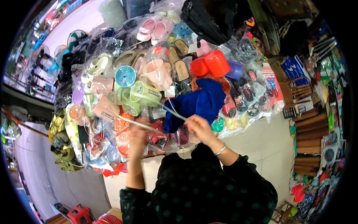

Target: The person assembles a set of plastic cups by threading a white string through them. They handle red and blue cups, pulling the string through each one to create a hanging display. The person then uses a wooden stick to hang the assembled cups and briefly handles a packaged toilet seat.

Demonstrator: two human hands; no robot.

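You stood at a counter crowded with clear-wrapped shoes and plastic cups. The royal-blue cloth lay bunched on top of these goods, just beyond your right grip. Two red plastic mugs sat beyond the cloth, and a pale green cup lay tilted to its left. Your right grip was closed, its thumb and fingers pinched together on the lower end of a thin grey strip, which slanted up and left in front of the cloth. Your left grip was blurred; I could not tell how far open it was or whether it held anything. A thin cream strip passed it, slanting down to the right; whether the two strips joined, I could not tell.
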